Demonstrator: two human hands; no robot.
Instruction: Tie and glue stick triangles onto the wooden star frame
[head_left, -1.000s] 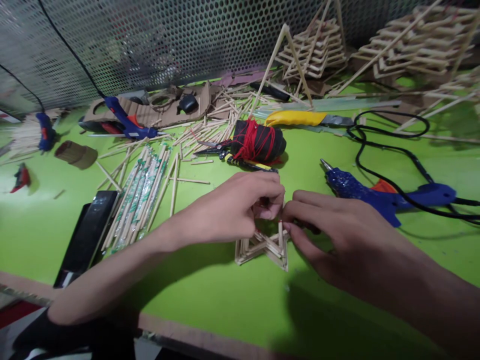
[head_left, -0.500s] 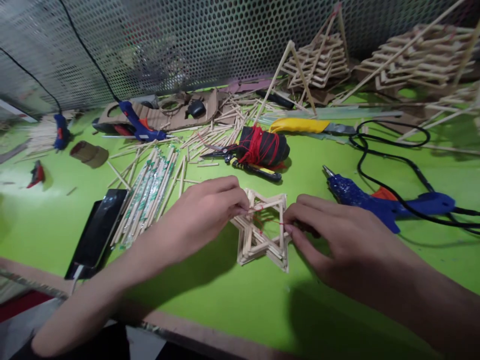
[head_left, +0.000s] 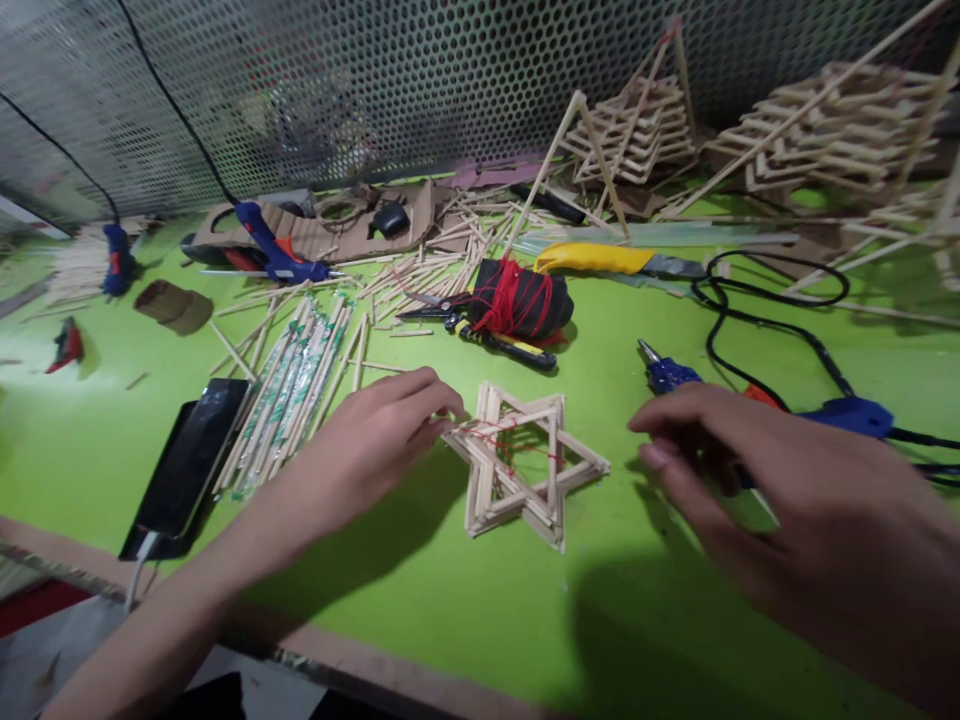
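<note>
A six-pointed star frame (head_left: pixel 556 470) of layered wooden sticks lies flat, with red thread running loosely across its opening. At its left point is my left hand (head_left: pixel 382 430), fingers pinched together on the tip; the exact contact is partly hidden behind the fingers. My right hand (head_left: pixel 742 480) hovers to the right of the star, thumb and fingers apart and nothing between them. Beneath and behind that hand lies a blue glue gun (head_left: pixel 851 415), its middle covered by the hand.
Behind the star are a black roll wound with red thread (head_left: pixel 517 300), pliers (head_left: pixel 517 350) and a yellow-handled cutter (head_left: pixel 600 258). Wrapped sticks (head_left: pixel 300 390) and a phone (head_left: pixel 199 460) lie left. Stacked stick structures (head_left: pixel 840 130) stand back right. The glue gun's cord (head_left: pixel 780 320) loops nearby.
My right hand has let go of the star's right side and moved right, over the glue gun. My left hand has shifted slightly left, out to the star's left point.
</note>
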